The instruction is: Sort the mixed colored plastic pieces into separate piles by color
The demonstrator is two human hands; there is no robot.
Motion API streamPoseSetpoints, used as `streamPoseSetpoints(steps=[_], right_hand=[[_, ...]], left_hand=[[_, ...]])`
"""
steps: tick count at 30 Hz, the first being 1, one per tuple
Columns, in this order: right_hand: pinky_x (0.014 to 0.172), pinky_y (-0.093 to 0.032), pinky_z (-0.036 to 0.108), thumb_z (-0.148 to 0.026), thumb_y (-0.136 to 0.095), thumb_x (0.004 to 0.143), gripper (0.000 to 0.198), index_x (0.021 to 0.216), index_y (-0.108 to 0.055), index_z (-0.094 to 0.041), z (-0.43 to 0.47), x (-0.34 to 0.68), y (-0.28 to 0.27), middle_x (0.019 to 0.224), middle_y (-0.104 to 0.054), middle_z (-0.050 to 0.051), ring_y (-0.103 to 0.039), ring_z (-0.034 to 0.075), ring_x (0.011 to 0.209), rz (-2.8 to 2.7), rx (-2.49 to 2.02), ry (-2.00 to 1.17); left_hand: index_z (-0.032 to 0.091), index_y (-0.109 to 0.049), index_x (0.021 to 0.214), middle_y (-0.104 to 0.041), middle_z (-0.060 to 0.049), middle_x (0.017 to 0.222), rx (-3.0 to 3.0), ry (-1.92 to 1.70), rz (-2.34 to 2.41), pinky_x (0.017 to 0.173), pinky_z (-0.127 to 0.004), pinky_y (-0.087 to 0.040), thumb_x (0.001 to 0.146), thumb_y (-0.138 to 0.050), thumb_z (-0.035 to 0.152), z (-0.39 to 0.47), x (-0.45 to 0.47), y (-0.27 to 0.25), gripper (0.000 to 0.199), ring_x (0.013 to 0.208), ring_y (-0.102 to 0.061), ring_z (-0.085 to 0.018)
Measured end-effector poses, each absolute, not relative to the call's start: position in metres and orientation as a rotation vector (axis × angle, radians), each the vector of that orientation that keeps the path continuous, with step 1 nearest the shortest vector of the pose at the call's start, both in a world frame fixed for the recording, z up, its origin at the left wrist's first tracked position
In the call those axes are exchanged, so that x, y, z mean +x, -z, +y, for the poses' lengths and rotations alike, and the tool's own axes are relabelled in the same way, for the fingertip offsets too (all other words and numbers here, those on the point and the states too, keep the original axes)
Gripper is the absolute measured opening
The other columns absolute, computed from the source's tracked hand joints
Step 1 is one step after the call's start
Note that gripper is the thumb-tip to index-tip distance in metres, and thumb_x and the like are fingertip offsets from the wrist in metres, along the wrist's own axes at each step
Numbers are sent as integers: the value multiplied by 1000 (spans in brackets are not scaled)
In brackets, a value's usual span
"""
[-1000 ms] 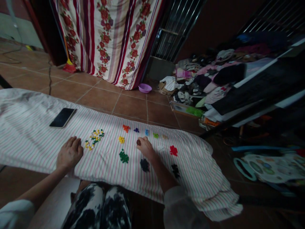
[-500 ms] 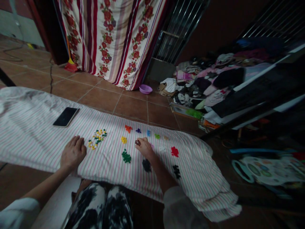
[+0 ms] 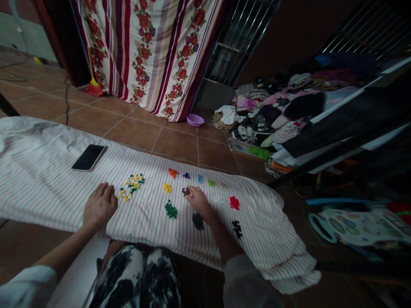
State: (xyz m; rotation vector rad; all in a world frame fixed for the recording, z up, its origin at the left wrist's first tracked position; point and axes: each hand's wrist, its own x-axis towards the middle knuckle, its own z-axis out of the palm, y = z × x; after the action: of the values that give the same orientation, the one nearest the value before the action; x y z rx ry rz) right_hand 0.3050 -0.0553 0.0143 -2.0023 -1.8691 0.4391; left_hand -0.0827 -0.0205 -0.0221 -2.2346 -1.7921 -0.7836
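A small loose heap of dark brown, bead-like pieces (image 3: 186, 192) is seen near the middle of the cloth-covered bench (image 3: 144, 222), which is striped thinly in pink and green. The pieces are spread in a low, uneven cluster, and their exact shape cannot be made out because they are too small. The heap is touched at its right side by the fingertips of the right hand (image 3: 198, 200); its fingers are bent and brought close together, but whether any piece is pinched cannot be told. The left hand (image 3: 100, 202) is laid palm down on the cloth, loosely opened, with nothing seen to be held. Just beside it, mixed yellow, white and green small pieces (image 3: 132, 185) are scattered in a rough, elongated patch. The brown heap is surrounded by other heaps, sorted by colour: a bright yellow heap (image 3: 167, 188) is placed to its left, a dark green heap (image 3: 171, 209) nearer to the person, and an orange heap (image 3: 173, 173) farther away.
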Motion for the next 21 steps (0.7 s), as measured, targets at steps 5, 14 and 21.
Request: streamPoseSetpoints(steps=[5,14,21], right_hand=[[98,-43,32,-8,-47,78,42,115,-66,-15,-60,328,-22,110,-66,11,-59,20,105,-1828,-2012,-340],[83,-48,29,-18,-50,77,27,94,-70,-19,-83,354,-32,91,-69,6,-62,18,86,-1655,-2113,-194],[76,-48,28,-18,-49,78,27,91,-72,-19,-67,294,-31,84,-68,5,-61,16,74,-1775,-1922,-354]], left_hand=[[8,-60,111,-61,-19,120,-2253,761,-1763,107,-46,-41,86,-39,27,-20,-83,20,39,123,-52,-32],[8,-60,112,-60,-20,121,-2243,791,-1798,108,-46,-40,85,-41,26,-21,-82,23,38,125,-51,-31],[10,-60,115,-59,-19,126,-2242,796,-1894,107,-48,-40,83,-43,22,-22,-80,21,38,127,-48,-32]])
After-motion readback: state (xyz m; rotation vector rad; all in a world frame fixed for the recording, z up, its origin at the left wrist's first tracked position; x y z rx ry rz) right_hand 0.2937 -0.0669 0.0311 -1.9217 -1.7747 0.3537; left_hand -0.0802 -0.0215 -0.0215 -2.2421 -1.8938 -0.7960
